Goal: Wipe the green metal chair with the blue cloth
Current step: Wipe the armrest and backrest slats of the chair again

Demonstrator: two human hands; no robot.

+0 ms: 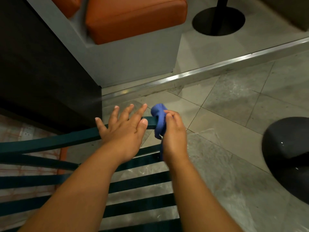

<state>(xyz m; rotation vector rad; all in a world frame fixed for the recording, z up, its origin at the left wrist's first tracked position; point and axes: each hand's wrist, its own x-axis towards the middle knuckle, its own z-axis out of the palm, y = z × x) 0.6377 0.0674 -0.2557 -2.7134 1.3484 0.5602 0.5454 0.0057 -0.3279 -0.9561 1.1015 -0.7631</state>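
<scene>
The green metal chair (55,142) fills the lower left, seen from above, with its top rail running toward the centre and several dark slats below. My left hand (122,129) lies flat on the rail near its right end, fingers spread. My right hand (173,136) holds the bunched blue cloth (159,118) against the rail's right end. Part of the cloth hangs down behind that hand. My forearms cover the middle of the slats.
A grey bench base (133,64) with an orange cushion (135,17) stands ahead beyond a metal floor strip (217,66). A dark panel (41,64) is at the left. Black round table bases sit at the far right (287,156) and top right (218,20). Tiled floor lies around.
</scene>
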